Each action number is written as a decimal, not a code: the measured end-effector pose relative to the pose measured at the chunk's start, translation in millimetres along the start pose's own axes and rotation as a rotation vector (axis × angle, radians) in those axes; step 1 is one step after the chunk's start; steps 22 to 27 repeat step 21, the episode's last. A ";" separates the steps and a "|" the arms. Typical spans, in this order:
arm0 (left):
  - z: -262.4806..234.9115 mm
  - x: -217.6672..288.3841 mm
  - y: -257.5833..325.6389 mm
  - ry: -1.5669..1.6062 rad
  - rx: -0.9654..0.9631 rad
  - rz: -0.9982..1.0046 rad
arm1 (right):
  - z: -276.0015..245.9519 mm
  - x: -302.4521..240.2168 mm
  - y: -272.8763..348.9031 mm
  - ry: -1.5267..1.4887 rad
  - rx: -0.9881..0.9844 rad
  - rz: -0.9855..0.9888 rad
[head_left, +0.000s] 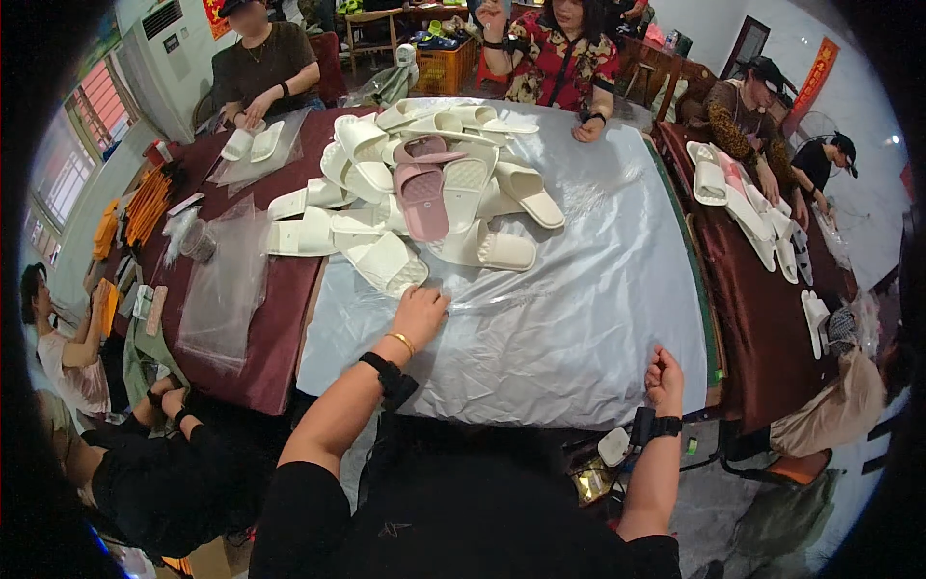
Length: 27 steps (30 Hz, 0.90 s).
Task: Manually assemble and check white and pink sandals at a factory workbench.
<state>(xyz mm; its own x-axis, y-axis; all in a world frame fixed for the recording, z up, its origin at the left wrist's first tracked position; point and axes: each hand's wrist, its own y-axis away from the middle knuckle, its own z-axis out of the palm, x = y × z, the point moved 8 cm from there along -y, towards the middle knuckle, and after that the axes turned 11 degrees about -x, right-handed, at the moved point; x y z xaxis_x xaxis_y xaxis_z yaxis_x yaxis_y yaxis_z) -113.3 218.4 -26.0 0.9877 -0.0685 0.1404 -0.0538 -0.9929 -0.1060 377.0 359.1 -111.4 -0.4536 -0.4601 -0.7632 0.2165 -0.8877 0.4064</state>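
Close to the near end of a cream slipper (378, 264), my left hand (422, 315) is palm down with bent fingers. Its fingertips are partly hidden, so I cannot tell whether they grip the slipper's edge. My right hand (664, 378) hovers by the near right part of the table, its fingers curled in, with nothing visible in them. A heap of cream slippers (465, 189) lies beyond my left hand, some overlapping. On top rests a pair of pink slippers (422, 203). Thin clear plastic lies under the heap's near edge.
A pale shiny sheet (598, 318) covers my table. Clear plastic bags (224, 309) lie on the dark red cloth at left. Across the table, one person (265, 72) handles white slippers (253, 143); another (564, 58) sits opposite. More slippers (748, 207) lie on the right-hand table.
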 end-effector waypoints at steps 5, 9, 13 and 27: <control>4.4 12.7 7.2 -0.014 0.134 0.054 | -2.7 -0.5 1.9 0.024 0.009 0.010; 2.8 22.3 5.3 0.062 0.103 0.064 | 1.8 -4.3 3.3 0.059 0.008 0.007; -4.6 39.0 -8.3 0.239 0.119 0.050 | -0.8 -5.4 4.3 0.072 0.030 0.013; 26.1 57.0 -34.0 0.223 0.041 -0.064 | 11.6 -30.6 -18.1 0.103 0.017 0.029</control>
